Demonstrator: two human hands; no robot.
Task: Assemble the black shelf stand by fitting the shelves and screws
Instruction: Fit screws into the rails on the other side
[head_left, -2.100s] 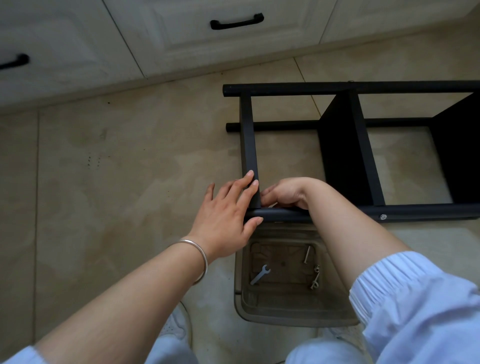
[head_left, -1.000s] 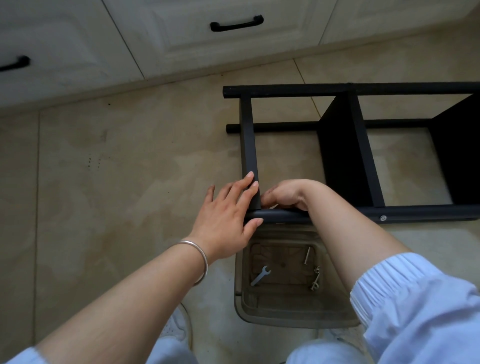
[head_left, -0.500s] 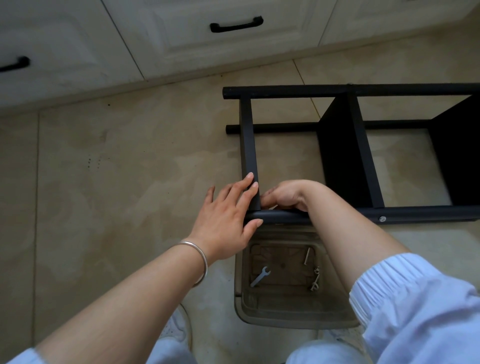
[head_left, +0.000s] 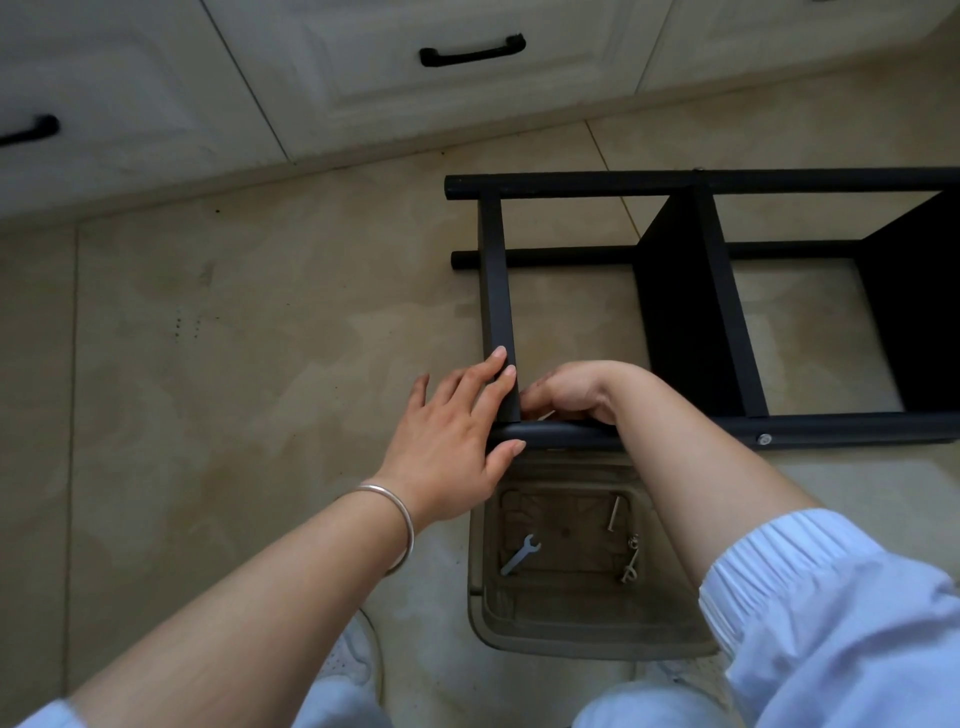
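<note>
Black shelf stand (head_left: 727, 312) is lying on its side on the floor, long round posts running left to right. Two shelf panels (head_left: 680, 306) are standing on edge between the posts. One silver screw head (head_left: 763, 439) is showing on the near post (head_left: 841, 431), right of centre.

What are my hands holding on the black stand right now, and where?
The left hand steadies the black stand at its near corner joint. The right hand curls behind that joint; what it holds is hidden.

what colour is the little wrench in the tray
Silver-grey metal; the wrench shows best in the head view, lying in the tray.
</note>
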